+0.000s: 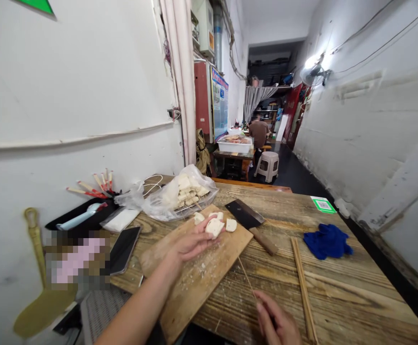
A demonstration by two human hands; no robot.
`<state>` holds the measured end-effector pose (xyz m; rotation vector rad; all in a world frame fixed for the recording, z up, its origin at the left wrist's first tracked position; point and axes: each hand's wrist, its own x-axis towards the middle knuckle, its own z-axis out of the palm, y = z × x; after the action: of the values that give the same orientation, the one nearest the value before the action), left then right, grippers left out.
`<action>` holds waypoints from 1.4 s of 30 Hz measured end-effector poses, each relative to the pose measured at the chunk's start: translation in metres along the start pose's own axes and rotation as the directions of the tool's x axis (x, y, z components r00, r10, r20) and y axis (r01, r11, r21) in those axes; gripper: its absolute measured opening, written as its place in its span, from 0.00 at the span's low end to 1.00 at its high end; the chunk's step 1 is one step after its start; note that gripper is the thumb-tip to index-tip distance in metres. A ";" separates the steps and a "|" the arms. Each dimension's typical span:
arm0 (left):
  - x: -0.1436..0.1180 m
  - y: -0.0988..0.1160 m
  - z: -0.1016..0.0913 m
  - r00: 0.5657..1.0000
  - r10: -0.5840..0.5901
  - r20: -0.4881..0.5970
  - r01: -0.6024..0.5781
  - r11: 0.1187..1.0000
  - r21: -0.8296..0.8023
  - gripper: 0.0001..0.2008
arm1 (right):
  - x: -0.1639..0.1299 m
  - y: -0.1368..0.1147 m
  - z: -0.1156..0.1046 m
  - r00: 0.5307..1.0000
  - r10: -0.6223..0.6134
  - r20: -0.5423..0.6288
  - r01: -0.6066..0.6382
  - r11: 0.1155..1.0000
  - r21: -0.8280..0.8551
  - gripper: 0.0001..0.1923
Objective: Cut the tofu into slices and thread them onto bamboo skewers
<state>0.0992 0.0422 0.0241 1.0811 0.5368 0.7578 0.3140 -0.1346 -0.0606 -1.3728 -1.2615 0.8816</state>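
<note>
Left hand: the left hand (pixel 190 242) is reaching across the cutting board (pixel 194 268), fingers curled and pinching a white tofu piece (pixel 214 227) at the board's far end.
Right hand: the right hand (pixel 278 323) is hovering over the table just right of the cutting board's near end, fingers closed narrowly on a thin bamboo skewer (pixel 246 278) that is slanting up toward the board's right edge.
Loose pieces: more white chunks (pixel 231 224) are lying on the cutting board's far corner, just beside the held piece.
Cleaver: a cleaver (pixel 250 220) is resting off the cutting board's far right corner, handle pointing toward the person.
Bag: a clear plastic bag (pixel 180 194) of skewered white pieces is sitting just beyond the cutting board.
Skewer bundle: a skewer bundle (pixel 304 287) is lying well right of the cutting board.
Cloth: a blue cloth (pixel 328 241) is lying farther right of the board.
Phone: a dark phone (pixel 124 249) is lying just left of the board.
</note>
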 end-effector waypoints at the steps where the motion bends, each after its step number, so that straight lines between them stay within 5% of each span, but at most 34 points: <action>1: -0.009 -0.004 0.001 1.000 -0.006 -0.029 0.003 0.992 -0.124 0.31 | 0.003 -0.005 0.002 0.996 -0.086 0.033 0.088 0.994 -0.066 0.20; 5: -0.029 -0.016 -0.004 0.978 -0.086 -0.189 0.003 0.917 -0.398 0.20 | 0.009 -0.016 0.011 0.922 -0.314 0.226 0.359 0.912 -0.197 0.18; 9: -0.033 -0.018 -0.016 0.923 -0.224 -0.312 0.034 0.857 -0.515 0.17 | 0.007 -0.019 0.017 0.865 -0.385 0.321 0.463 0.860 -0.217 0.20; 23: -0.030 -0.019 -0.013 0.821 -0.387 -0.418 0.078 0.803 -0.590 0.15 | 0.006 -0.022 0.017 0.846 -0.357 0.396 0.466 0.856 -0.225 0.20; 31: -0.034 -0.023 -0.010 0.833 -0.301 -0.463 0.041 0.870 -0.492 0.12 | 0.005 -0.020 0.019 0.855 -0.336 0.395 0.442 0.870 -0.217 0.19; 42: -0.035 -0.024 0.005 0.826 -0.338 -0.450 0.047 0.839 -0.543 0.07 | 0.003 -0.012 0.019 0.848 -0.333 0.414 0.445 0.870 -0.213 0.20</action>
<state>0.0874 0.0064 0.0044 0.2884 0.8485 0.9487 0.2934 -0.1286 -0.0530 -1.1361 -1.9569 0.6865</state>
